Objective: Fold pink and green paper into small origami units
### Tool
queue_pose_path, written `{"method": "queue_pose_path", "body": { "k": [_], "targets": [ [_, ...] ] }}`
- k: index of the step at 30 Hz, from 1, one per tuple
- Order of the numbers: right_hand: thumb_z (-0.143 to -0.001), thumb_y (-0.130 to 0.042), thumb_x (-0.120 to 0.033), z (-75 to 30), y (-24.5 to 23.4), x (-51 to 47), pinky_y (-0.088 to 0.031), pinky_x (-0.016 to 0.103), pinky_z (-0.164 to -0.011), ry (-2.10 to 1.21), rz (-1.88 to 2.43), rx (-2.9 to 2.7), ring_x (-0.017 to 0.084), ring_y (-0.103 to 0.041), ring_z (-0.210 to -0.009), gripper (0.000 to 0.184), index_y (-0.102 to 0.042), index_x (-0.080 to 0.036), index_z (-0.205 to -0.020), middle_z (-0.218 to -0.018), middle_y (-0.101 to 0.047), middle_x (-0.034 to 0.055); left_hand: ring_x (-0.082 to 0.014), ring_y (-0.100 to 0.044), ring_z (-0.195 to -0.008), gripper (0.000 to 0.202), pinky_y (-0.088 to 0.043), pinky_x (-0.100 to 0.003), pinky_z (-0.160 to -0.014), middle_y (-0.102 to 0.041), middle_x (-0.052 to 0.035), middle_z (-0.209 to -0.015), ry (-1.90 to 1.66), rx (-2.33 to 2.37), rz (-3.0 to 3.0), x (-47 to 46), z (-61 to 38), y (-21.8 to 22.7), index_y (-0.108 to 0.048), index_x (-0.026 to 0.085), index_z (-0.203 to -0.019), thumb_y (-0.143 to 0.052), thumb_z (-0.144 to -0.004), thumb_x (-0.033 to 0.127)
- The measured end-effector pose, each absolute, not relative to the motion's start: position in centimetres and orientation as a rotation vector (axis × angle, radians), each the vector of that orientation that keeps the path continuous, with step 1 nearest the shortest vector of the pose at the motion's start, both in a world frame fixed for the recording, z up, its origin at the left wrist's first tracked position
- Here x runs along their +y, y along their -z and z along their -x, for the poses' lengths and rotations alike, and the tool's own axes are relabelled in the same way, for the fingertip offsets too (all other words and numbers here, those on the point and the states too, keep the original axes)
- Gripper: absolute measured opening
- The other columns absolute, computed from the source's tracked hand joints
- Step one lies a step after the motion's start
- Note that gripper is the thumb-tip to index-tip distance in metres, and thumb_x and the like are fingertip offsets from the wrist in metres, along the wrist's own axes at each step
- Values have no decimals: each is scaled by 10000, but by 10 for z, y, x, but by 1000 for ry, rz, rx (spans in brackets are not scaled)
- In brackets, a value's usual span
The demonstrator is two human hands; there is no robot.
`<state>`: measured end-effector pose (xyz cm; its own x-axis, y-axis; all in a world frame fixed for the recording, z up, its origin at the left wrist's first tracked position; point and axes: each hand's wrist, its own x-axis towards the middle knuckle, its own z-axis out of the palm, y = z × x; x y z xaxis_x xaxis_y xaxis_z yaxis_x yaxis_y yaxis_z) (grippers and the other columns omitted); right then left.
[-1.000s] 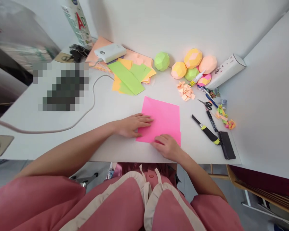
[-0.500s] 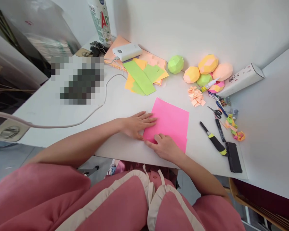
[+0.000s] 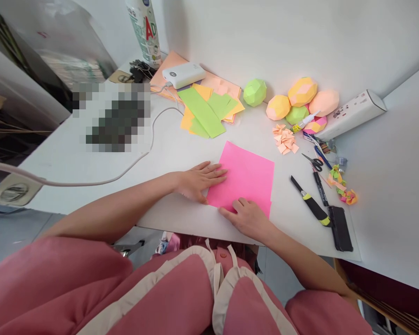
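Observation:
A bright pink sheet of paper (image 3: 247, 174) lies on the white table, its near edge facing me. A small step in its outline shows at the lower right corner, as of two layers. My left hand (image 3: 202, 180) rests flat and open on the sheet's left edge, fingers spread, thumb at the near left corner. My right hand (image 3: 247, 216) presses on the near edge, its thumb stretched along that edge and its fingers slightly bent and apart from the thumb. The underside of my right palm is hidden.
Green paper strips (image 3: 202, 111) and orange sheets lie behind, beside a white power bank (image 3: 184, 74). Faceted paper balls (image 3: 278, 107) stand at the wall. On the right are peach paper scraps (image 3: 285, 139), scissors (image 3: 314, 162), a cutter knife (image 3: 312, 204) and a black case (image 3: 340, 228). A cable (image 3: 125, 174) crosses the left.
My right hand has slid to the right along the near edge of the pink paper. My left hand has stayed in place.

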<state>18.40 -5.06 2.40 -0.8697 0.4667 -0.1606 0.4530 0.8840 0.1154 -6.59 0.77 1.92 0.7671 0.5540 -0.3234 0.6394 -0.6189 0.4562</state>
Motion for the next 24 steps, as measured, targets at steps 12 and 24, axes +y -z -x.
{"method": "queue_pose_path", "body": {
  "k": [12,24],
  "targets": [
    [-828,-485,-63,-258,-33,-68,-236,287,-580,-142,-840,2855,182,-390,-712,443,-528,-239,-1233,-743,-474,42,-260,111,-1443,918,44,-472,-1156,68,-35,-1575,196,887,-2420,7,67,-16,15,222,-1510,-514,-795,448],
    [-741,-525,9,-316,-51,-88,-307,263,-532,-148,-965,2698,176,-438,-666,556,-511,-214,-1250,-750,-503,28,-272,95,-1444,888,28,-484,-1155,52,-59,-1575,231,900,-2422,6,66,-18,-13,209,-1512,-505,-804,422]
  ]
}}
